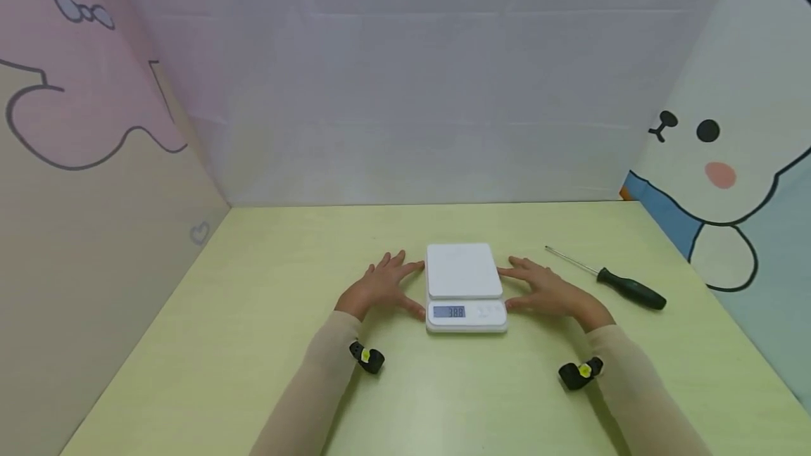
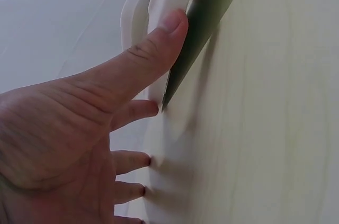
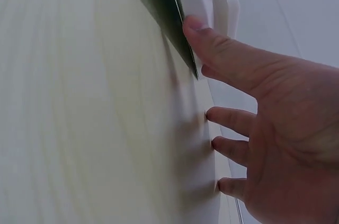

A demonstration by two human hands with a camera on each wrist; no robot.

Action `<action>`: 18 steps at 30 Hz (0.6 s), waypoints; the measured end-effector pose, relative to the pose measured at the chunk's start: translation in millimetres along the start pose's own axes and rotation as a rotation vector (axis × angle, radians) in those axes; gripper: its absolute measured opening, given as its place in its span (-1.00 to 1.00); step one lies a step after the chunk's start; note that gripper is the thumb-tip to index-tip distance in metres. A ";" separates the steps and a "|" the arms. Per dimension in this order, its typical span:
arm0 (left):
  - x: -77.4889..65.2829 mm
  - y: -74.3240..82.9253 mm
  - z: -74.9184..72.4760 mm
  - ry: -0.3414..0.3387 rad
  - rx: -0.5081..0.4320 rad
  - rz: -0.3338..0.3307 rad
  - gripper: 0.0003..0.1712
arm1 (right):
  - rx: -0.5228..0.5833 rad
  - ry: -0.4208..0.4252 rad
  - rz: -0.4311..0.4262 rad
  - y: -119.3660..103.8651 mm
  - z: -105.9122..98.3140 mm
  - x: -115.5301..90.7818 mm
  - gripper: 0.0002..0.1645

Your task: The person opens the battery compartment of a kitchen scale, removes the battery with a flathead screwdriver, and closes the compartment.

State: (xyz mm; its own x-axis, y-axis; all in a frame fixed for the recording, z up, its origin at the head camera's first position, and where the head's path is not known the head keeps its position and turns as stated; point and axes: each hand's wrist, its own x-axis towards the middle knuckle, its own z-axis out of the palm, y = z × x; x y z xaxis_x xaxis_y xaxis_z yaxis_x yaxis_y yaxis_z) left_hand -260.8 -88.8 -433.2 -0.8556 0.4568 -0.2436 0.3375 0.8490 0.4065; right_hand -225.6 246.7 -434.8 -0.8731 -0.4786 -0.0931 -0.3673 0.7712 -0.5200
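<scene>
- I see the white scale roughly midway between the desk's side edges.
- Left hand and right hand, unclenched, touch its opposite sides.
- Screwdriver lies toward the right edge; broad desk stretches left.
- Cartoon walls flank the desk; pale sheeting backs it.

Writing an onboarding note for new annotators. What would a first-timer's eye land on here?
First, the white digital scale near the middle of the head view, with the left hand and right hand at its opposite sides. Then the dark-handled screwdriver lying right of the right hand, and the large cartoon face at the right edge.
</scene>
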 end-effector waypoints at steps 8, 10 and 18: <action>1.9 -5.4 -4.1 -0.023 -0.049 0.034 0.08 | 0.082 -0.048 -0.021 3.4 -6.5 -2.8 -0.13; 3.6 -7.7 -4.0 -0.027 -0.060 0.041 0.06 | 0.103 -0.062 -0.019 4.2 -8.6 -3.9 -0.13; 4.5 -13.3 -5.1 -0.038 -0.162 0.089 -0.01 | 0.170 -0.092 -0.031 6.6 -12.8 -6.5 -0.20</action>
State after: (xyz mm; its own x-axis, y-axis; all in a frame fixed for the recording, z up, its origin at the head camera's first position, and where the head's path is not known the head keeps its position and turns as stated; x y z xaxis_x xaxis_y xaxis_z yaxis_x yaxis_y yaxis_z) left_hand -271.1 -99.4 -435.3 -0.8088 0.5405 -0.2318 0.3412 0.7522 0.5637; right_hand -226.5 260.4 -426.8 -0.8264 -0.5432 -0.1484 -0.3266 0.6772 -0.6594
